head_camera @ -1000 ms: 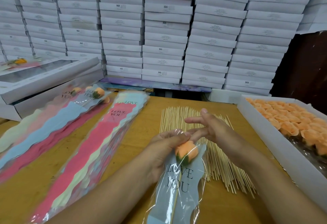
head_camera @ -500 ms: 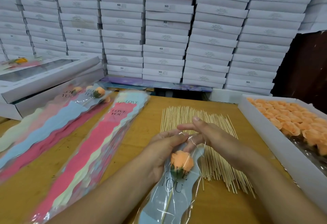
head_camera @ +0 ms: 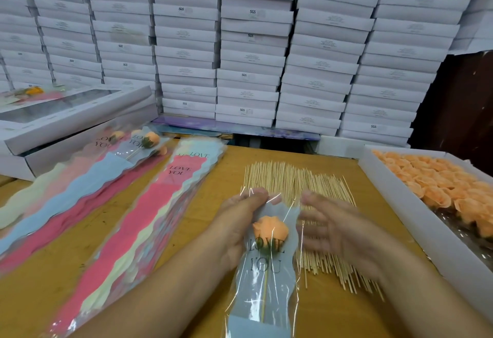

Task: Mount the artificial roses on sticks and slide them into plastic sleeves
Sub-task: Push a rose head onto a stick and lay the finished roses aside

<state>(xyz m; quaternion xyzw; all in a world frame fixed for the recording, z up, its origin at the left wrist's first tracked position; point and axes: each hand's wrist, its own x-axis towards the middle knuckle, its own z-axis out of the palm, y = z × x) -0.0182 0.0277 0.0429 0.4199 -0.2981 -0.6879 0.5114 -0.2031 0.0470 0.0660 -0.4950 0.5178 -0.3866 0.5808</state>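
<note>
Left hand (head_camera: 240,220): grips the upper left edge of the plastic sleeve (head_camera: 266,292), fingertips curled onto the film at its mouth. Right hand (head_camera: 338,228): fingers straight and spread, holding nothing, blurred, just right of the sleeve and above the sticks.

Step in hand, by judgement: seating the mounted rose inside the sleeve. To do it well, keep the left pinch on the mouth so the film stays taut, smooth with a flat right palm and no nails, and keep the stick running down the centre line so the bloom sits just above the lettering. Crushing the petals is the risk.

Rose (head_camera: 270,228): peach-orange bloom, dark green base, inside the sleeve near its top, between the two hands.

Stick (head_camera: 265,300): thin, pale, runs from the rose toward the near edge, inside the film.

Sleeve: clear, glossy, wavy-edged grey-blue panel printed "LOVE YOU"; lies on the counter (head_camera: 149,273).

Loose sticks (head_camera: 296,180): a flat spread, partly under the right hand.

Tray of roses (head_camera: 416,220): white, far right, full of peach blooms.

Unused sleeves (head_camera: 149,204): pink-topped stack, left of the hands.

Finished roses (head_camera: 149,140): sleeved, far left.
</note>
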